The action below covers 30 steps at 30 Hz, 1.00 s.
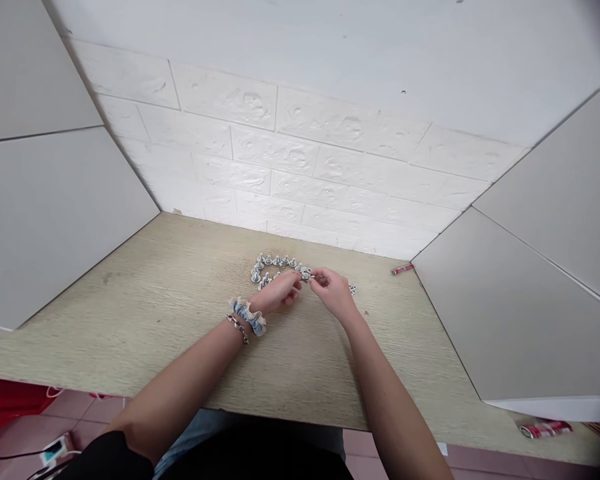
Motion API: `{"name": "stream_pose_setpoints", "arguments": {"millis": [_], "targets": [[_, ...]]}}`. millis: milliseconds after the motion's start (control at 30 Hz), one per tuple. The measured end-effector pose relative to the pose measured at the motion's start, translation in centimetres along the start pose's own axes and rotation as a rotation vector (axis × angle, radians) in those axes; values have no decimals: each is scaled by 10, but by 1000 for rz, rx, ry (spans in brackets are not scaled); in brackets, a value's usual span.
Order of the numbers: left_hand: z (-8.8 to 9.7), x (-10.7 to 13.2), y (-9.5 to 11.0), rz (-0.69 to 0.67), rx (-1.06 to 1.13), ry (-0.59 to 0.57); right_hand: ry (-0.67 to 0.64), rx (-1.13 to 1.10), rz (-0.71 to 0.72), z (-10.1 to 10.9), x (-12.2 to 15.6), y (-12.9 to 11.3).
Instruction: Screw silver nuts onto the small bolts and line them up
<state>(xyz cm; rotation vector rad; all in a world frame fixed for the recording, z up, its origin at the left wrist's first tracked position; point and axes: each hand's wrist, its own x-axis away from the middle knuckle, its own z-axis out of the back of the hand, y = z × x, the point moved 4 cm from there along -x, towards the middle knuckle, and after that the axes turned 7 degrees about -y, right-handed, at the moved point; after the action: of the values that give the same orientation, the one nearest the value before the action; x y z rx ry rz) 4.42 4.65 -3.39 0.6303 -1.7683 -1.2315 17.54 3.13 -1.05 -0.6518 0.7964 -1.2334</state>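
Note:
My left hand (280,292) and my right hand (334,293) meet over the middle of the table, fingers closed in pinches. Between their fingertips is a small silver metal part (307,273); fingers hide some of its shape. Around and behind my left hand, several silver bolts with washers (277,261) stand upright in a curved row. Part of that group is covered by the left hand. Just right of my right hand lie a few small metal pieces (353,289), perhaps nuts, partly hidden by it. A scrunchie (249,316) and a chain bracelet (237,328) circle my left wrist.
The wooden table (180,300) meets a white brick-patterned wall (300,160). Grey panels stand at the left (55,220) and right (530,293). One red cylinder (403,269) lies by the right panel's far corner, another (546,429) near the front edge.

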Motion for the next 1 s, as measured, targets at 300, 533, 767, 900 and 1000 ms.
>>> {"name": "stream_pose_setpoints", "arguments": {"millis": [300,533,767,900,1000], "targets": [[-3,4,-1,75,-107,-51,-20,-3,17,-3,2,-5],[-4,-2,-5,97,-43,-109,-22,-1,7,-2,-1,1],[-5,0,-5,76,-31,-137,9,-20,1,2,-2,4],[-2,-1,-6,104,17,-126,8,-11,0,0,-2,3],[-1,-1,-4,64,31,-99,-4,10,8,-2,-2,4]]}}
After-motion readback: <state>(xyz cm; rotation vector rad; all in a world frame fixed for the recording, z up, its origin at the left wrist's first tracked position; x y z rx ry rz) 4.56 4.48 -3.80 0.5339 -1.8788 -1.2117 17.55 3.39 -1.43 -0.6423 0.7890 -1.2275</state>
